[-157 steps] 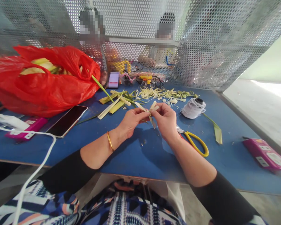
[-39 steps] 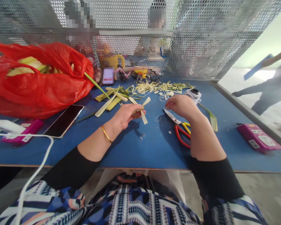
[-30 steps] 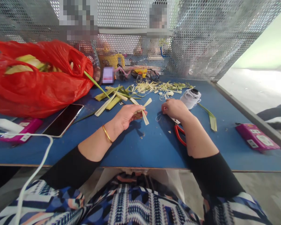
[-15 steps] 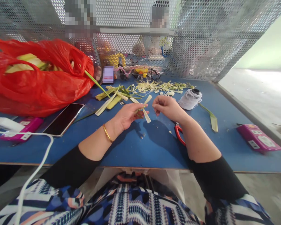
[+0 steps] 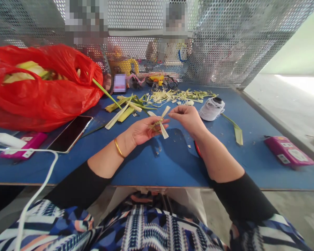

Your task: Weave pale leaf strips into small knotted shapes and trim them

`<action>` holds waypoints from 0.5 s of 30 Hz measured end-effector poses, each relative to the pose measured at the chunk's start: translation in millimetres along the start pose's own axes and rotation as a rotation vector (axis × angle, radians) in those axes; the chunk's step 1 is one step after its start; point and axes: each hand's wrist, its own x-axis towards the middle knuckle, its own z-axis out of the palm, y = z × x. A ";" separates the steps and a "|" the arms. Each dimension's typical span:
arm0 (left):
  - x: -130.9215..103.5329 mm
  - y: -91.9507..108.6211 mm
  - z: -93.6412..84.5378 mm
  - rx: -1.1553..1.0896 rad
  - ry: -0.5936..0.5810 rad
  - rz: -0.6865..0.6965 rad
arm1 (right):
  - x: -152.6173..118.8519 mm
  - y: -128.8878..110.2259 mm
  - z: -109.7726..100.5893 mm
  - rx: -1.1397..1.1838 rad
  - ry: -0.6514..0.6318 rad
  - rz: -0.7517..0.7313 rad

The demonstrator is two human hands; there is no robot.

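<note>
My left hand [image 5: 142,131], a gold bangle on its wrist, is closed on a small bundle of pale husk strips [image 5: 164,129]. The strips splay out past the fingertips, some upward and some downward. To its right, my right hand [image 5: 187,118] is pinched, fingertips close to the tip of the upper strip. Whether a thread or a strip end sits in that pinch is too small to tell. Beneath my right forearm, part of a red-handled tool [image 5: 197,149] shows; the rest is hidden. A cone of white thread [image 5: 210,109] stands just beyond my right hand.
Husk leaves [image 5: 124,111] and a heap of cut scraps [image 5: 170,96] lie behind my hands. On the left are a red plastic bag [image 5: 68,101] holding husks, a phone [image 5: 72,134] and a white cable [image 5: 51,170]. A purple packet [image 5: 289,150] lies right; a perforated metal screen [image 5: 219,52] rises behind.
My right hand's fingers have straightened into a pinch and moved slightly left, closer to the upper strip. My left hand has turned slightly with the bundle. Less of the red handle shows.
</note>
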 end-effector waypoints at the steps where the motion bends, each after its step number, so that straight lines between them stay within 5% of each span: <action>1: -0.3 0.4 0.4 0.003 0.008 -0.003 | 0.1 -0.4 -0.9 0.012 -0.003 -0.001; 15: 1.0 1.6 -1.6 0.146 0.068 0.105 | 0.6 0.0 -1.3 0.515 -0.193 0.378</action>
